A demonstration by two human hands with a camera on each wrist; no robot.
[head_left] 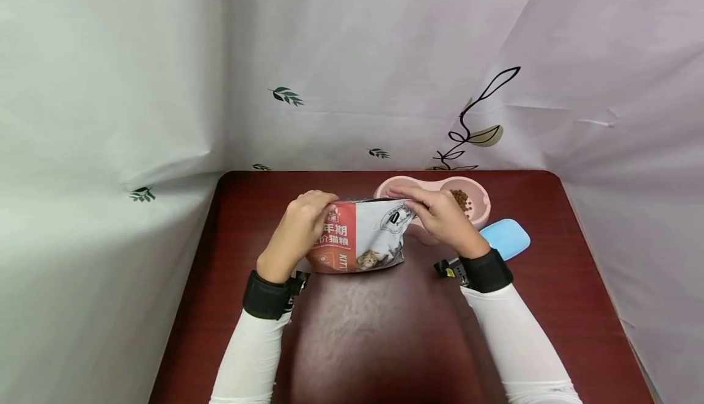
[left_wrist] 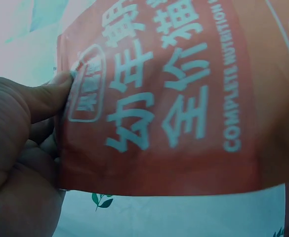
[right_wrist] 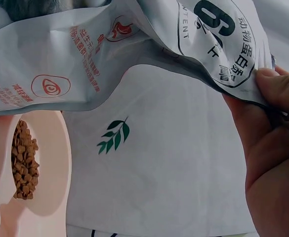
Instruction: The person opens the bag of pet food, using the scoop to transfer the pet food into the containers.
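A red-and-white cat food bag (head_left: 379, 227), printed with a kitten, is held up over the middle of the table, its top edge level between both hands. My left hand (head_left: 297, 227) grips the red top corner, thumb on the printed front in the left wrist view, where the bag (left_wrist: 184, 168) fills most of the picture. At the white top corner my right hand (head_left: 442, 217) pinches the bag (right_wrist: 50, 69) between thumb and fingers. Just behind stands a pink double bowl (head_left: 484, 208), partly hidden by the bag and right hand; brown kibble (right_wrist: 24, 163) lies in its right side.
To the right of the bowl, beyond my right wrist, lies a light-blue item with rounded corners (head_left: 506, 238). The dark red table (head_left: 572, 306) is bordered by white leaf-patterned sheeting (head_left: 341, 55) at the back and sides. Each wrist wears a black band (head_left: 266, 295).
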